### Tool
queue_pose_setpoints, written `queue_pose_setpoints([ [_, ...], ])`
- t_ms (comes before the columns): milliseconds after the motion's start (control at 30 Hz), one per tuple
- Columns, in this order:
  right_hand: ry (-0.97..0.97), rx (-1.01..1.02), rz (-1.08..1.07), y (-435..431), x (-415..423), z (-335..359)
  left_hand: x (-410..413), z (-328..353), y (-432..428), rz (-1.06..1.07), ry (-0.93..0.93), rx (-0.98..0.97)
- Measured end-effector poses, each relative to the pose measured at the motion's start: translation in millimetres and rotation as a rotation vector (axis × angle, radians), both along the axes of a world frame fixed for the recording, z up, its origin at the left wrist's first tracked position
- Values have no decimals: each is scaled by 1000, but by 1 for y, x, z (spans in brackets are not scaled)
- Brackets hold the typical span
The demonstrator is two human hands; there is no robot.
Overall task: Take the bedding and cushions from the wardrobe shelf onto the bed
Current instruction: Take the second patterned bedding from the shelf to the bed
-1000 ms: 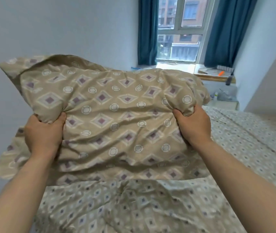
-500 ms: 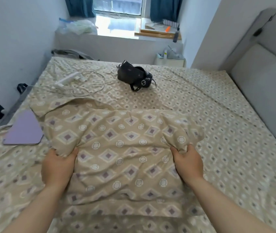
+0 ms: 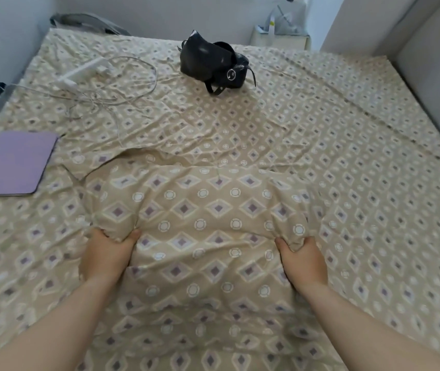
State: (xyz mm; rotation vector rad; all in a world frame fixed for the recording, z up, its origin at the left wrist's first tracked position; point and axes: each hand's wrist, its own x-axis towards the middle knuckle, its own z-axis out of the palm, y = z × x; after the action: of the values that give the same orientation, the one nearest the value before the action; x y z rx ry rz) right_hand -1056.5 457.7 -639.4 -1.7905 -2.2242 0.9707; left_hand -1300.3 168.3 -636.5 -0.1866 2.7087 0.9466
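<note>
A beige pillow (image 3: 200,210) with purple diamonds and white rings lies on the near part of the bed (image 3: 320,135), whose sheet has the same pattern. My left hand (image 3: 106,254) pinches a fold of its cover at the pillow's left side. My right hand (image 3: 303,259) grips a bunched fold at its right side. Both forearms reach in from the bottom of the view. The wardrobe is out of view.
A black bag (image 3: 213,65) lies at the far middle of the bed. A white power strip with tangled cables (image 3: 93,76) is at the far left, a purple pad (image 3: 12,163) at the left edge. A grey headboard (image 3: 438,62) runs along the right.
The pillow came down from chest height onto the bed, and my view tilted down from the window to the mattress. Both hands kept their hold and moved lower and forward.
</note>
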Motion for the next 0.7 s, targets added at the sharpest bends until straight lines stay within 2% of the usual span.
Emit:
queue_pose_setpoints([
  [100, -65, 21, -26, 3, 1, 16, -1, 17, -1, 76, -47, -127],
  [200, -40, 50, 43, 8, -3, 49, -3, 50, 10, 17, 13, -178],
  [433, 303, 56, 195, 5, -27, 194, 11, 185, 60, -366, 100, 248],
  [700, 526, 203, 139, -27, 21, 370, 45, 351, 76, -581, 163, 567],
])
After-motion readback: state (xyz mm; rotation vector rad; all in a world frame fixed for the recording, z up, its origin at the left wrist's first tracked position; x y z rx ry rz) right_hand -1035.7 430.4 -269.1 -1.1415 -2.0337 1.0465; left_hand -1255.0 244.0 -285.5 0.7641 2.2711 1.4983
